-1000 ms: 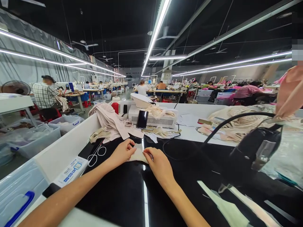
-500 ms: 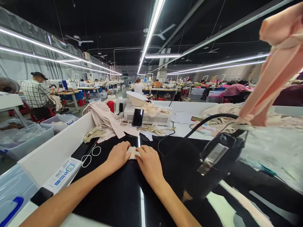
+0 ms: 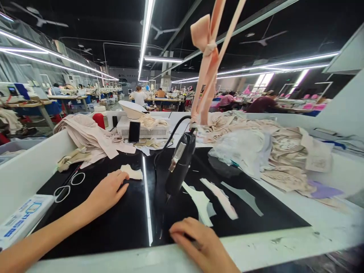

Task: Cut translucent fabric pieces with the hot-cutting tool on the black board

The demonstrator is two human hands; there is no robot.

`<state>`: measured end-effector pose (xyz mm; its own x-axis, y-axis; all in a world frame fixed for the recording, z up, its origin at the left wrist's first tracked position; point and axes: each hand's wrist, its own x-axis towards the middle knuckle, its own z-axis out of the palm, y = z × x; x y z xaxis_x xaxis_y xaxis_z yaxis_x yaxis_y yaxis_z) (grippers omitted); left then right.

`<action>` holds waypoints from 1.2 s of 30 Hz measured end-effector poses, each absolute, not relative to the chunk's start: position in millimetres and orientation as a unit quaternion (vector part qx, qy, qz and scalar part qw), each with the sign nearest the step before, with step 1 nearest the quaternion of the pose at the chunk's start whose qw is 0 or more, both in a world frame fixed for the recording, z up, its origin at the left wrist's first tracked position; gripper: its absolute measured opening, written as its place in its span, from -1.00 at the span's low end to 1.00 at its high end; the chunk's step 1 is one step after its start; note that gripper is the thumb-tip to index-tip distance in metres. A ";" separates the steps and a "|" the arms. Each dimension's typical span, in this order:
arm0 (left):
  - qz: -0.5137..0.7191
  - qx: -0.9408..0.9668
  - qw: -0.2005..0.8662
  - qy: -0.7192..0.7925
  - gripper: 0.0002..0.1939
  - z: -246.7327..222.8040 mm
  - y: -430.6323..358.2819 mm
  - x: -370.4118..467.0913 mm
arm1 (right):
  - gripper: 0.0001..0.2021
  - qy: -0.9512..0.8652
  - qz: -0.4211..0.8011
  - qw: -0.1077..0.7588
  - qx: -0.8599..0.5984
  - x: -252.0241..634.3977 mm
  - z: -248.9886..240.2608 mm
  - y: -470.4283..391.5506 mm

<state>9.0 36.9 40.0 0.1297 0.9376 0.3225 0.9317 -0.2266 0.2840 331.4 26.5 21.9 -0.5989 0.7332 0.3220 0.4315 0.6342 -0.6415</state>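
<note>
My left hand [image 3: 109, 191] rests at the left end of a small cream fabric piece [image 3: 132, 172] on the black board [image 3: 113, 223]. Its fingertips touch the fabric while the thumb stays apart. Near the board's front edge, my right hand [image 3: 201, 242] is loosely curved, with a gap between thumb and fingers and nothing visible in it. A black handheld tool [image 3: 182, 163] with a metal lever hangs between the hands, tied to a peach fabric strip [image 3: 209, 64]. Right of it lie a pale green cut piece [image 3: 200, 201], a pinkish strip [image 3: 220, 197] and a grey-green piece [image 3: 246, 199].
White-handled scissors [image 3: 62, 193] and a white box [image 3: 25, 216] lie at left. Behind the board are beige fabric strips [image 3: 91, 134], a red thread cone [image 3: 98, 120] and a phone [image 3: 134, 131]. A plastic bag [image 3: 244, 148] and lacy fabric [image 3: 287, 148] are piled at right.
My right hand has left the cream piece and moved toward the front right. My left hand remains at the piece, which now lies flat. The view has swung right.
</note>
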 end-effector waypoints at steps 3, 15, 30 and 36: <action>0.205 0.787 0.034 0.580 -0.88 34.7 28.3 36.3 | -0.78 -0.800 0.205 0.317 -0.466 376.9 19.8 39.9; 0.113 0.883 0.070 0.450 -0.77 24.3 11.8 151.5 | -0.82 -0.803 0.153 0.319 -0.481 410.3 11.4 50.3; 0.115 0.892 0.072 0.432 -0.70 18.9 17.2 164.2 | -0.66 -0.765 0.246 0.378 -0.460 397.7 10.9 32.6; 0.135 0.867 0.153 0.456 -0.66 26.4 10.1 159.9 | -0.60 -0.635 0.361 0.466 -0.500 401.3 33.3 25.6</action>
